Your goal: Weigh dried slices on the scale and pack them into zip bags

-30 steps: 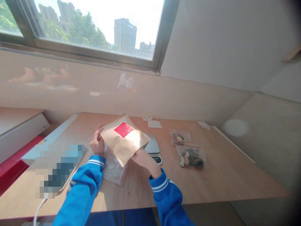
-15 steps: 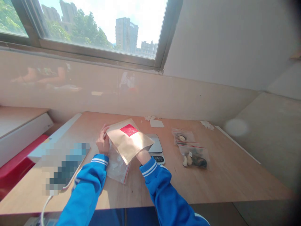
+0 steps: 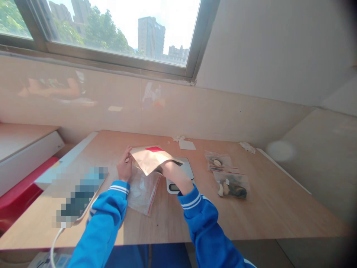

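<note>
At the frame's centre, our left hand [image 3: 124,166] grips the paper bag [image 3: 148,160] by its left edge. Our right hand [image 3: 173,174] reaches into its opening, fingers hidden, so we cannot tell their spread. We see a red label [image 3: 155,149], any writing indistinct.

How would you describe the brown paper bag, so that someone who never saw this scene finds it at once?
Find the wooden table below the window. Above its middle, the left hand holds one end of the brown paper bag; the right hand is partly hidden at the other. Unlike the clear plastic bags, it is opaque, with a red patch.
</note>
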A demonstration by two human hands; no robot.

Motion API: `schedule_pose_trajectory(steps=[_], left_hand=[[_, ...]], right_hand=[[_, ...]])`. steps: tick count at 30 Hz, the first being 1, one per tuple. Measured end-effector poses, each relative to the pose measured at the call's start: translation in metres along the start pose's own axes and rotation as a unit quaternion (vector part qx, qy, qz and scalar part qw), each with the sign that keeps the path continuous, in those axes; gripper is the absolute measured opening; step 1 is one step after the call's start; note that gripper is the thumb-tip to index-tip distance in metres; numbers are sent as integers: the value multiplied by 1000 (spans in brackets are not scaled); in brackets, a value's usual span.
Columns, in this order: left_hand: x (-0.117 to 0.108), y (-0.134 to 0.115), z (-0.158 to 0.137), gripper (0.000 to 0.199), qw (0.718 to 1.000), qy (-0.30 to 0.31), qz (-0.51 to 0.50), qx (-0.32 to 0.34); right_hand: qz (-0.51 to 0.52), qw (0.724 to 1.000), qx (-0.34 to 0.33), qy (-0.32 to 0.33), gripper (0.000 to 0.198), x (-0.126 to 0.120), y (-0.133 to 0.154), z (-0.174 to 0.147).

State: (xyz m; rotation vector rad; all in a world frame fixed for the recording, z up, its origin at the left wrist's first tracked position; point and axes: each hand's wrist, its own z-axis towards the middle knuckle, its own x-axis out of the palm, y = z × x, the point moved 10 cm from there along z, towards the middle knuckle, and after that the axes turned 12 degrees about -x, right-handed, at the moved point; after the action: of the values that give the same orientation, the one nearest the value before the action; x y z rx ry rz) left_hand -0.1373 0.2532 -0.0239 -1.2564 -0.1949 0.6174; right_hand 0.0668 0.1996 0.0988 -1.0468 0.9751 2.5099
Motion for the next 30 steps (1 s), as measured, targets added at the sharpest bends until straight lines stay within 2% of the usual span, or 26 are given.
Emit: schedule_pose_trajectory(steps=[4,9,13,19,30], left_hand=[[2,10,4,50,999,4,40,-17],[6,17,7,49,997,22,67,-20],[7,17,5,46,990,26,130,-38],[7,15,4,43,979,33,190,-63],[4,15,3,42,973,17,218,-74]], right_hand=[[-78,992,-58,83,33,-21,25,-4],[-133,987,-71,53,29,-44,33,-2],[-156,984,-81,33,29,-44,32,-4],[-226,968,-91,54,45,-49,34,-1],[-299,949,-77,60,39,-58,44,-3]])
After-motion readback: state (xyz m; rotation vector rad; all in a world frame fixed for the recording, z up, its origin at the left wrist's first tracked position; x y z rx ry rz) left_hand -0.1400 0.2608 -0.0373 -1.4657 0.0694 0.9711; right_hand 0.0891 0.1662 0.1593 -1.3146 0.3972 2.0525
